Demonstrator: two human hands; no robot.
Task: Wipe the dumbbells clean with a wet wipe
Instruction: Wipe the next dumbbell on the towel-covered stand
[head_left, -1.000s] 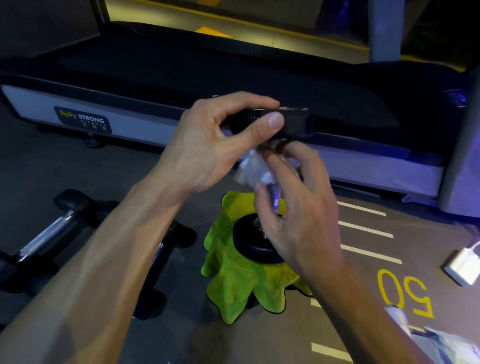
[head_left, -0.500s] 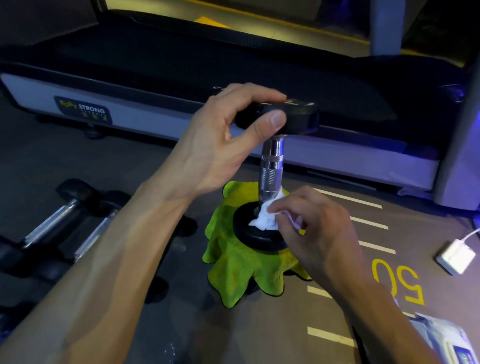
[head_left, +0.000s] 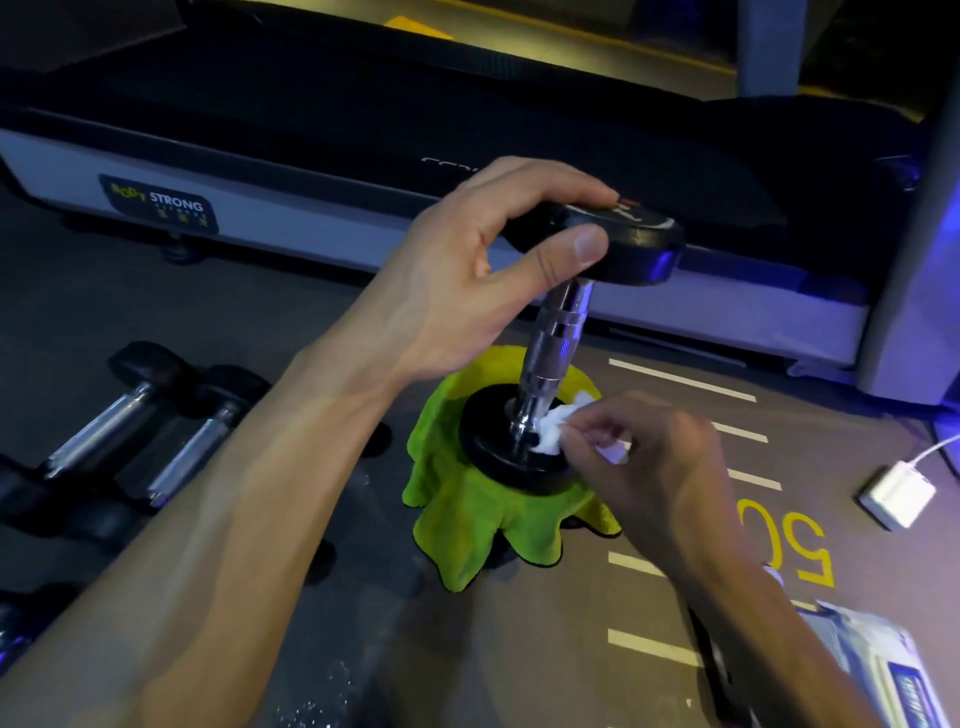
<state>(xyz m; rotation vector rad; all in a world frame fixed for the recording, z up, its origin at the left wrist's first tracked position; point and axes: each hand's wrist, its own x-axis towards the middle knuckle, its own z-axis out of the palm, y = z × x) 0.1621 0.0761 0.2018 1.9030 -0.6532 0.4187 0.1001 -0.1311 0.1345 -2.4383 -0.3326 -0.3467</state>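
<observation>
- Head view: a dumbbell (head_left: 558, 348) is standing upright on its lower black head, which is resting on a green cloth (head_left: 467, 525) spread over the floor (head_left: 311, 312).
- The left hand (head_left: 467, 280) is gripping the upper black head of the dumbbell, thumb pressing the near edge and fingers curling over the top.
- The right hand (head_left: 649, 457) is pinching a crumpled white wet wipe (head_left: 558, 428) between thumb and fingertips, pressing it against the base of the chrome handle where it is meeting the lower head.
- Two more dumbbells (head_left: 145, 431) are lying on their sides on the floor to the left, just beside each other, chrome handles showing.
- A treadmill (head_left: 363, 156) is running across the back of the scene, carrying a "STRONG" label on its pale side rail.
- White dashes and a yellow "50" (head_left: 789, 545) are showing on the floor to the right of the cloth.
- A white charger (head_left: 896, 493) with a cable is lying near the right edge.
- A pale wipe packet (head_left: 872, 665) is lying at the lower right corner, partly cut off.
</observation>
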